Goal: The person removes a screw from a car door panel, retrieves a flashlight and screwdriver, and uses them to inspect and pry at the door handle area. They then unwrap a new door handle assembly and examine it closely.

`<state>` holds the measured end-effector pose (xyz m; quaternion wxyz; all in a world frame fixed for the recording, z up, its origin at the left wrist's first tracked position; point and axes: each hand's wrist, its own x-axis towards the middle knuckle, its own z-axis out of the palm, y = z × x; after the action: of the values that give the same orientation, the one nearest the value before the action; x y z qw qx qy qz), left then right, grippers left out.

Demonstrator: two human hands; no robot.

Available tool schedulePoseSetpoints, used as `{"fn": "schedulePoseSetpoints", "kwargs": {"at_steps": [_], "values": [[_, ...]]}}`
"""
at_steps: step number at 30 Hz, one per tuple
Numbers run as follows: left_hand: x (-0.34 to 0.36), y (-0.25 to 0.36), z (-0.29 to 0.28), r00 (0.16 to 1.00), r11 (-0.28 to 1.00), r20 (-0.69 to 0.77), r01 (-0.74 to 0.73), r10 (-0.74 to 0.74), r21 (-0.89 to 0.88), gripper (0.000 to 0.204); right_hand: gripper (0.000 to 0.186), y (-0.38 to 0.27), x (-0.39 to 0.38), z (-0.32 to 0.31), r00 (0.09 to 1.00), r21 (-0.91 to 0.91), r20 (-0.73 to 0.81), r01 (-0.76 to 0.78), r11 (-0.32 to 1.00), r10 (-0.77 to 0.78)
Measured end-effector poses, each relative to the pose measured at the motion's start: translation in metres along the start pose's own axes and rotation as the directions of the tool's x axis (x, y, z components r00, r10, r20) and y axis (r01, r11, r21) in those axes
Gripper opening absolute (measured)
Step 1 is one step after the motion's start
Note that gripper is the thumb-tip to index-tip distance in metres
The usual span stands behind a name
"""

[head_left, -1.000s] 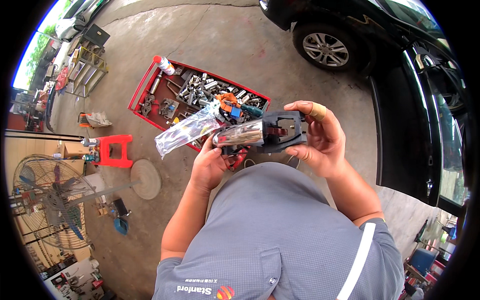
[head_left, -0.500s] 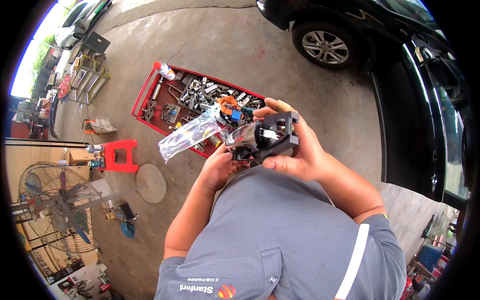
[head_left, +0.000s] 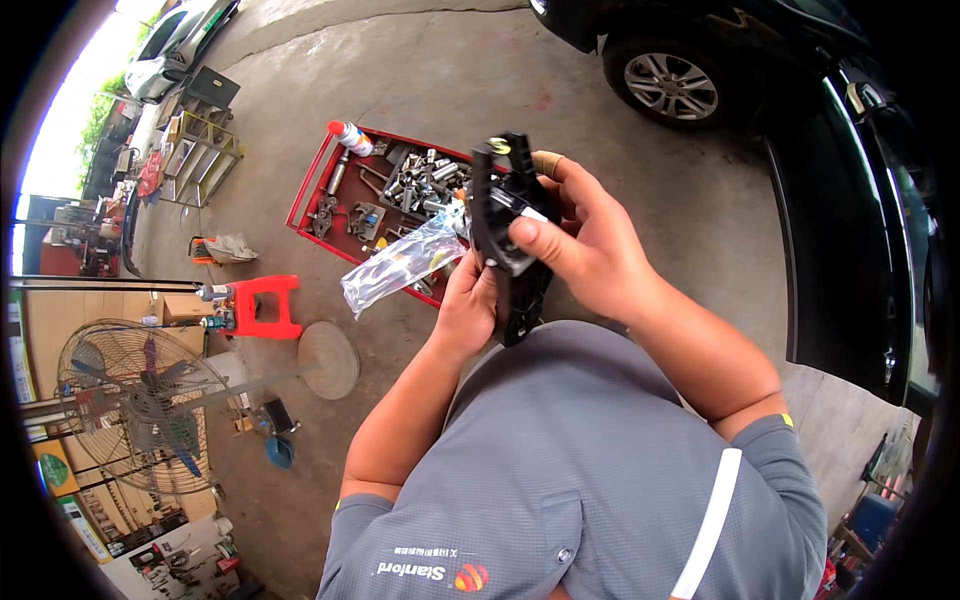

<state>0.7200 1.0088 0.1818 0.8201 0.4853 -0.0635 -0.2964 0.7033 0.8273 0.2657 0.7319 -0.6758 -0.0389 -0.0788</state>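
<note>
Both my hands hold up a black plastic car part point(head_left: 518, 300) above the tool cart. It stands tall and narrow with an open, frame-like side, and its exact kind does not show. My left hand point(head_left: 467, 312) pinches its lower left edge between thumb and fingers. Over its right side lies the thumb of my right hand point(head_left: 595, 255), whose fingers curl behind, partly hidden; one wears a tan bandage point(head_left: 547, 165). Just left of the part, a clear plastic bag point(head_left: 400, 265) rests across the red tool cart point(head_left: 345, 235).
Sockets point(head_left: 425, 180) and a red-capped spray can point(head_left: 350, 137) lie in the cart. To the left are a red stool point(head_left: 265, 305), a round base point(head_left: 328, 360) and a large fan point(head_left: 140, 405). A black car point(head_left: 830, 260) with an open door stands at the right.
The black part has been turned from lying sideways to upright, and its smoky clear cylinder no longer shows. My right hand has shifted its grip with it. The whole view has swung slightly.
</note>
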Motion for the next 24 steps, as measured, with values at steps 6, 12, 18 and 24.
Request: {"fn": "schedulePoseSetpoints", "kwargs": {"at_steps": [6, 12, 18, 24], "values": [[0.004, 0.009, -0.005, 0.988, 0.977, 0.000, 0.154, -0.156, -0.149, 0.033, 0.056, 0.011, -0.001, -0.006, 0.989, 0.230, 0.122, -0.108, 0.967, 0.081], [0.002, 0.015, 0.007, 0.973, 0.909, 0.040, 0.226, -0.227, -0.349, 0.037, 0.054, 0.011, 0.002, -0.003, 0.969, 0.247, 0.105, -0.245, 0.937, 0.225], [0.002, 0.017, 0.012, 0.973, 0.932, 0.031, 0.228, -0.228, -0.281, 0.030, 0.055, 0.012, 0.005, 0.002, 0.981, 0.247, 0.044, -0.193, 0.949, 0.188], [0.004, 0.010, 0.004, 0.972, 0.947, 0.030, 0.234, -0.233, -0.222, 0.037, 0.052, 0.018, 0.008, 0.007, 0.981, 0.338, 0.055, -0.196, 0.920, 0.188]]}}
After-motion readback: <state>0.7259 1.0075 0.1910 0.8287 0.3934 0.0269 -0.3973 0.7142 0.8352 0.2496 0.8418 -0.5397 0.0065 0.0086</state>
